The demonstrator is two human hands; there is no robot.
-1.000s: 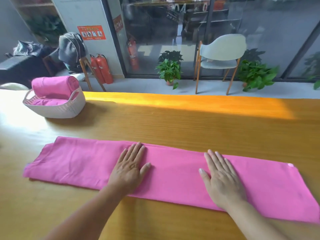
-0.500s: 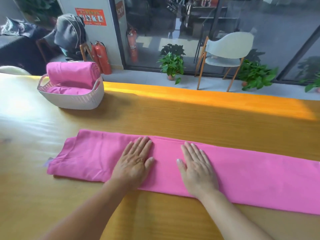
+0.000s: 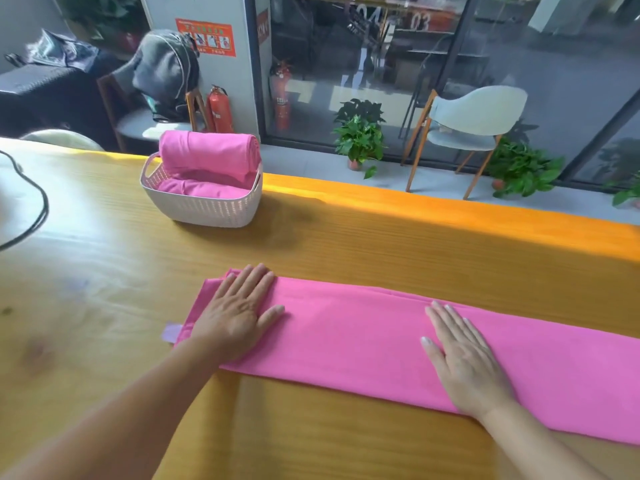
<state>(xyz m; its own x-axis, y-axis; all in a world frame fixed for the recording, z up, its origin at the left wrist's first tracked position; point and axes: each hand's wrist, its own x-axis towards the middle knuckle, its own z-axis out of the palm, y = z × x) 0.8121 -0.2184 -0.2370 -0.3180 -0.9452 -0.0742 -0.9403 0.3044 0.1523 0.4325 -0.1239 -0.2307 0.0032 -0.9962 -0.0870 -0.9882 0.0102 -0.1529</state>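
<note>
A long pink towel (image 3: pixel 353 334) lies folded into a narrow strip across the wooden table (image 3: pixel 104 306), running off the right edge of the view. My left hand (image 3: pixel 239 313) presses flat on the strip's left end, fingers straight. My right hand (image 3: pixel 464 358) lies flat on the strip further right, fingers straight and together. A small pale tag (image 3: pixel 171 332) sticks out at the towel's left corner.
A white woven basket (image 3: pixel 204 206) stands at the back left of the table with a rolled pink towel (image 3: pixel 207 157) and another beneath it. A black cable (image 3: pixel 38 216) curves at the far left. Beyond the table are chairs, potted plants, fire extinguishers and glass walls.
My left hand has slid to the towel's left end and my right hand has moved rightward, so the hands are further apart. The view has turned left.
</note>
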